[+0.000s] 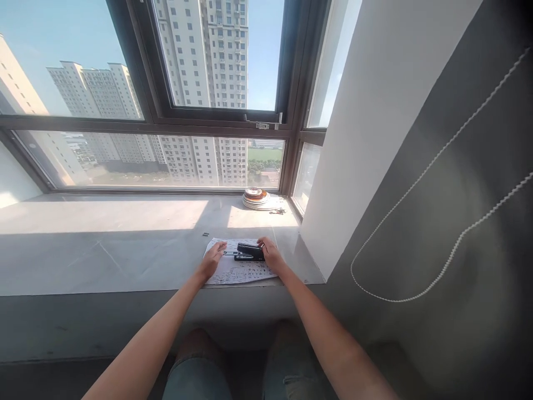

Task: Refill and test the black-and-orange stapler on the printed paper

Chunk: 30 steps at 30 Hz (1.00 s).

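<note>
The stapler [250,250] lies between the right grip [271,256], clasping its end, and left grip [212,260], hold unclear.

One bare left hand [214,258] and one bare right hand [272,256], two in all; one long black stapler [250,250]; white paper [237,273] with dark writing, sheets not countable; one stack of flat, round, white and brown pieces [256,201], layers indistinct; one white beaded cord [393,301]; one silver metal window latch [263,126]; at least three pale high-rise buildings [227,61].
</note>
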Motion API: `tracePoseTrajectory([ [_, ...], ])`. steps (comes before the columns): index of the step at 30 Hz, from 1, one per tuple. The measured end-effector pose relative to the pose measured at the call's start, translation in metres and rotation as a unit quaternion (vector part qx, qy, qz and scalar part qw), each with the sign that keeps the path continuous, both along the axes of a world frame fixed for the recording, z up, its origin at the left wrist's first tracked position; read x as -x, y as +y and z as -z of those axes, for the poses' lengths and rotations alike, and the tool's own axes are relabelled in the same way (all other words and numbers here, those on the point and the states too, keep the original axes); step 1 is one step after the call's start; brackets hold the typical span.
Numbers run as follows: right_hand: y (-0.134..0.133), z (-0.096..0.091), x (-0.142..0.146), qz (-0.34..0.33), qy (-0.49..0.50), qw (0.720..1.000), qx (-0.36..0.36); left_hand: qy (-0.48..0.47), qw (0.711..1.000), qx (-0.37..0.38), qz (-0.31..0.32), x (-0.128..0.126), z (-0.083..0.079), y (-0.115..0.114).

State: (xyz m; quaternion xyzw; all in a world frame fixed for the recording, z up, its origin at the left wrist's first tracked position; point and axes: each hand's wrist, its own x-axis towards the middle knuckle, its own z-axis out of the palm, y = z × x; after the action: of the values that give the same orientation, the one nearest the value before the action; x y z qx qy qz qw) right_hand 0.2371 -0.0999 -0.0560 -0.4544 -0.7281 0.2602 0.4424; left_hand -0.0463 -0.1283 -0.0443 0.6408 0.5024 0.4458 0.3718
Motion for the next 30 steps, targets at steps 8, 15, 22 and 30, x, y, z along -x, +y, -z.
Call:
tracePoseTrajectory([
  [8,-0.016,-0.016,-0.005,-0.032,-0.008,0.999,0.031,-0.085,0.996,0.029,-0.011,-0.006,-0.002,0.000],
  [15,-0.028,-0.027,0.001,-0.037,-0.063,0.997,-0.030,-0.136,0.990,0.029,-0.028,-0.011,0.000,-0.001],
  [22,-0.048,-0.051,0.036,-0.021,-0.139,0.951,-0.275,-0.207,0.977,0.047,-0.032,-0.015,0.006,0.006],
  [30,-0.055,-0.043,0.077,-0.053,-0.279,0.919,-0.275,-0.245,0.967,0.026,-0.067,-0.007,0.014,0.019],
])
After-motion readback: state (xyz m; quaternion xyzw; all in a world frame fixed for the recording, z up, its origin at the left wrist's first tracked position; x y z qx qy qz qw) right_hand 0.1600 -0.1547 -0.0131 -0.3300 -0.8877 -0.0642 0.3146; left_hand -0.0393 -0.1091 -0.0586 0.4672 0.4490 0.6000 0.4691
